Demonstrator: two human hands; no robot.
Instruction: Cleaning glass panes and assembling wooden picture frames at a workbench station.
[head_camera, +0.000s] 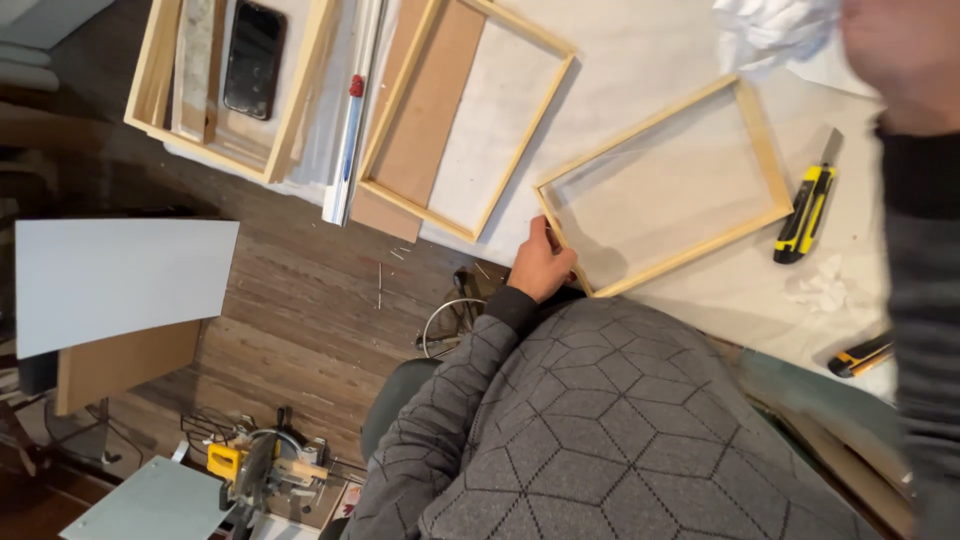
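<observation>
My left hand grips the near left corner of a light wooden frame, which lies flat on the white-covered table. My grey quilted sleeve runs down from that hand. At the top right my right hand is raised close to the camera and blurred, above a dark striped sleeve. Whether it holds anything is unclear. A yellow and black utility knife lies just right of the frame.
A second wooden frame with a brown board inside lies to the left; a third holds a dark phone. Crumpled white paper, an orange-black knife, a white panel and a yellow mitre saw on the floor.
</observation>
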